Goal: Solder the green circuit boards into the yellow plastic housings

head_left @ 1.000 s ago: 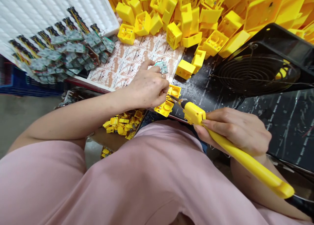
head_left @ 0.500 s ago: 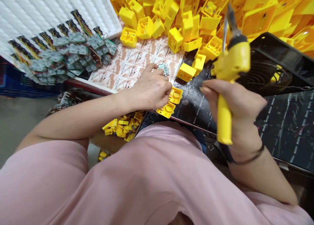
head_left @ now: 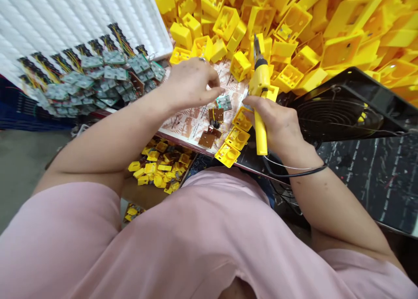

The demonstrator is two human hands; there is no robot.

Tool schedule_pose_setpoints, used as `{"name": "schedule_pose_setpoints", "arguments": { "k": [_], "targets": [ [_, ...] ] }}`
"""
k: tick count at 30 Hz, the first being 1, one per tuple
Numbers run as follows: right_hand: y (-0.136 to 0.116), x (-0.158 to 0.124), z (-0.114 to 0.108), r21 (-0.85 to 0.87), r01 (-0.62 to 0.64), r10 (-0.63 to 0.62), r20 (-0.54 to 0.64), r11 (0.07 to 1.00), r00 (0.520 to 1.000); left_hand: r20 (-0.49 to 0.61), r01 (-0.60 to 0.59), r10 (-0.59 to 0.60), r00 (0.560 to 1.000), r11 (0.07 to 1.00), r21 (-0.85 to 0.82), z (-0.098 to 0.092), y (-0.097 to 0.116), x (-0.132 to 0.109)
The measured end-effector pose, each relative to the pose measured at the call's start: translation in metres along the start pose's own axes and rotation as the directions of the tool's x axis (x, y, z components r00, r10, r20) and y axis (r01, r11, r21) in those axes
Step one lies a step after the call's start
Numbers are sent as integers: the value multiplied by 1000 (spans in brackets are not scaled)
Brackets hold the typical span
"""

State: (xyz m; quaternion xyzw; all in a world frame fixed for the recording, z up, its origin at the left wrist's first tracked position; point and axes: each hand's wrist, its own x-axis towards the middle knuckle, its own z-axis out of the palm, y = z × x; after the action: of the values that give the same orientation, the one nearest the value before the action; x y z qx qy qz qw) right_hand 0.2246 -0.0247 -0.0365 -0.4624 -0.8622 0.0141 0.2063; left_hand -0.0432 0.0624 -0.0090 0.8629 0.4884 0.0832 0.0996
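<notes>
My right hand (head_left: pixel 277 118) grips the yellow handle of a soldering gun (head_left: pixel 261 79), its dark tip pointing up and away from me. My left hand (head_left: pixel 196 81) hovers over the printed board, thumb apart from the curled fingers, with nothing visible between them. Just by its thumb lies a small grey-green circuit board (head_left: pixel 224 102). Nearer me are a brown circuit board (head_left: pixel 217 115) with wires and another brown board (head_left: pixel 207 139). Several open yellow plastic cases stand in a row at the edge, such as this case (head_left: pixel 237 138); the soldering gun and right hand partly cover the farthest.
A big heap of yellow housings (head_left: pixel 294 33) fills the back. At left, grey-green boards with wire bundles (head_left: pixel 94 79) rest by a white foam sheet (head_left: pixel 81 11). A black fan (head_left: pixel 342 109) stands right. Below the edge is a box of yellow parts (head_left: pixel 163 166).
My left hand has moved away from the yellow cases, uncovering the brown boards. My right hand has brought the soldering gun leftward, closer to the cases. The view has shifted slightly.
</notes>
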Motion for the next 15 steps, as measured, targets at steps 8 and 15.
{"name": "schedule_pose_setpoints", "arguments": {
  "k": [8,15],
  "targets": [
    [-8,1,1,-94,34,-28,56,995,998,107,-129,147,983,979,-157,17,-1,17],
    [-6,0,0,-59,34,-26,124,998,992,137,-139,201,970,919,-368,-43,5,-4]
  ]
}}
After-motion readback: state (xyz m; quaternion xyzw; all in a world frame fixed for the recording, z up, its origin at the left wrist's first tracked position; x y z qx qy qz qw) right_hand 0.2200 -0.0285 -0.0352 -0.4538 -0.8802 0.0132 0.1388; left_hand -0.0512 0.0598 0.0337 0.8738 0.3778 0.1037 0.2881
